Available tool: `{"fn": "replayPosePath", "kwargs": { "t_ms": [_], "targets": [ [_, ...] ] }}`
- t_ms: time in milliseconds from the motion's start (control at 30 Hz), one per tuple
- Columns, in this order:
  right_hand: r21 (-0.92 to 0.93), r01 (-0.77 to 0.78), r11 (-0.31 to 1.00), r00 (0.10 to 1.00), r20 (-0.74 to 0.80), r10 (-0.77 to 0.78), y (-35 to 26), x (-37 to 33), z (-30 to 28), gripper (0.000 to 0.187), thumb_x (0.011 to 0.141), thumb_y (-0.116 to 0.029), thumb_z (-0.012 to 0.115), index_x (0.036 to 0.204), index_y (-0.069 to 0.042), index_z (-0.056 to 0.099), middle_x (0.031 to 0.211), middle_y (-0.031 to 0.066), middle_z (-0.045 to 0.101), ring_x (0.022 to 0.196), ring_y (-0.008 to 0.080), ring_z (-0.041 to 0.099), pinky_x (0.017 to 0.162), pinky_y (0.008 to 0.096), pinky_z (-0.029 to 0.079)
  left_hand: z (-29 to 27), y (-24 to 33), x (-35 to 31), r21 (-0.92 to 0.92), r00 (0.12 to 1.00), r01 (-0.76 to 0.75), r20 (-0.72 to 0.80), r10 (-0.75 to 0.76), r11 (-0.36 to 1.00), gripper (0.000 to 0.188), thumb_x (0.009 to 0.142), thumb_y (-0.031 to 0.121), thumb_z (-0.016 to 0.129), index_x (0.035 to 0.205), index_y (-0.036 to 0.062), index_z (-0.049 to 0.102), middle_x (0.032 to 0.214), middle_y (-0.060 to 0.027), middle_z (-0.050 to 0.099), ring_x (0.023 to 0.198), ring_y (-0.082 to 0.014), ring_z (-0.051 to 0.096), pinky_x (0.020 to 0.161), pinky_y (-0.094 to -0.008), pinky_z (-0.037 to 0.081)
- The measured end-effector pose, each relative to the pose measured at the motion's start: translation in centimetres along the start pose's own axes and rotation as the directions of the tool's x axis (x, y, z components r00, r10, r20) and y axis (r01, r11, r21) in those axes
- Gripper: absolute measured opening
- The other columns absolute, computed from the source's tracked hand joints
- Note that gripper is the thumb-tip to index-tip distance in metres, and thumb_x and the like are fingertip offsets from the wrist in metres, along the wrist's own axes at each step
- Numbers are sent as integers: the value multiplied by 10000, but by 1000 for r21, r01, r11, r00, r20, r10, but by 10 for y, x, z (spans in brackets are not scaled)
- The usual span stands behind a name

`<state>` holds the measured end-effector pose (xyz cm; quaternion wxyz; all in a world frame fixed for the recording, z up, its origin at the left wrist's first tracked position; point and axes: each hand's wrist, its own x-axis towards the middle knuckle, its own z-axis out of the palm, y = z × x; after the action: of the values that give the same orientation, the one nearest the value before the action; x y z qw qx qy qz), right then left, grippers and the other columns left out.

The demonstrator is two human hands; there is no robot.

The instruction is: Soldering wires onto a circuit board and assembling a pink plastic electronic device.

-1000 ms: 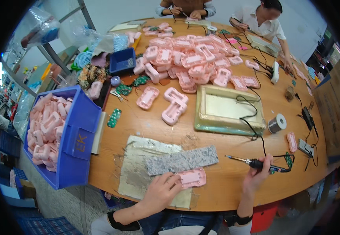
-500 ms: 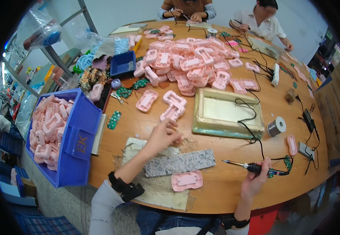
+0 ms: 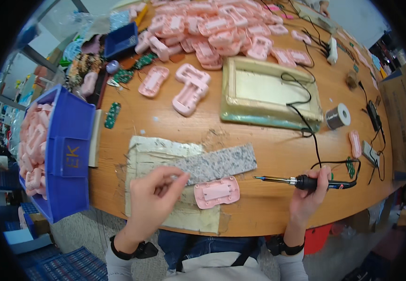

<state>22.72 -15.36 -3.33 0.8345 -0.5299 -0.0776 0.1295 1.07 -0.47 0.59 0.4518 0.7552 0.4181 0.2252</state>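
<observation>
My right hand (image 3: pixel 308 196) is closed round the handle of a soldering iron (image 3: pixel 301 181), whose metal tip points left above the table. My left hand (image 3: pixel 154 196) is over the worn pale mat (image 3: pixel 140 157), fingers curled and thumb and forefinger brought together. Anything between those fingertips is too small or hidden to make out. Right beside them lies a pink plastic shell (image 3: pixel 217 192), showing its recessed inner side with small posts. Behind the shell is a speckled grey stone slab (image 3: pixel 219 163). Farther back, two pink shells (image 3: pixel 191 89) overlap, and another pink shell (image 3: pixel 154 81) lies to their left.
A blue bin (image 3: pixel 69 154) full of pink shells stands at the left edge. At the back is a big heap of pink shells (image 3: pixel 212 30). A cream tray-like frame (image 3: pixel 268 112), a solder spool (image 3: pixel 338 116) and black cables occupy the right. Green circuit boards (image 3: pixel 112 115) lie left.
My left hand has drawn back from the overlapping shells to beside the near shell, its fingers now curled. My right hand still holds the soldering iron. The view has tilted down.
</observation>
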Motion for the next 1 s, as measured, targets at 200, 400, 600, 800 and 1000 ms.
{"fn": "replayPosePath", "kwargs": {
  "t_ms": [200, 400, 600, 800, 1000],
  "targets": [
    [-30, 35, 999, 972, 233, -27, 4, -11, -12, 178, 833, -124, 490, 718, -70, 365, 572, 44, 469, 437, 87, 378, 423, 214, 322, 25, -7, -27, 162, 979, -190, 98, 176, 968, 110, 714, 9, 636, 799, 40, 574, 679, -46, 575, 608, -198, 525, 565, -279, 380],
    [-318, 227, 921, 942, 313, -124, 18, -20, -7, 193, 846, -123, 472, 720, -89, 329, 511, -1, 371, 410, 62, 294, 428, 214, 260, 60, -23, -30, 113, 976, -214, 52, 209, 970, 153, 646, 5, 672, 767, 41, 585, 821, -49, 565, 769, -221, 516, 683, -306, 370],
    [-296, 232, 927, 930, 347, -122, 13, -22, 4, 176, 770, -59, 459, 703, -84, 298, 490, 9, 321, 407, 89, 252, 413, 244, 206, 73, -31, -23, 231, 964, -265, 31, 265, 936, 168, 623, 30, 689, 755, 56, 587, 849, -22, 596, 831, -208, 514, 738, -324, 343],
    [-351, 269, 897, 912, 392, -120, 9, -21, 9, 175, 758, -101, 472, 697, -81, 309, 464, 26, 337, 386, 95, 228, 400, 253, 196, 74, -35, -22, 232, 969, -247, 67, 238, 941, 181, 613, 51, 699, 755, 77, 591, 889, 2, 614, 855, -191, 515, 764, -304, 300],
    [-356, 304, 884, 887, 444, -126, 14, -17, 14, 169, 756, -124, 471, 696, -82, 318, 430, 30, 324, 365, 100, 230, 380, 254, 195, 76, -41, -21, 231, 964, -267, 74, 256, 936, 185, 606, 66, 707, 748, 96, 592, 894, 12, 619, 823, -180, 524, 752, -296, 295]
  ]
}}
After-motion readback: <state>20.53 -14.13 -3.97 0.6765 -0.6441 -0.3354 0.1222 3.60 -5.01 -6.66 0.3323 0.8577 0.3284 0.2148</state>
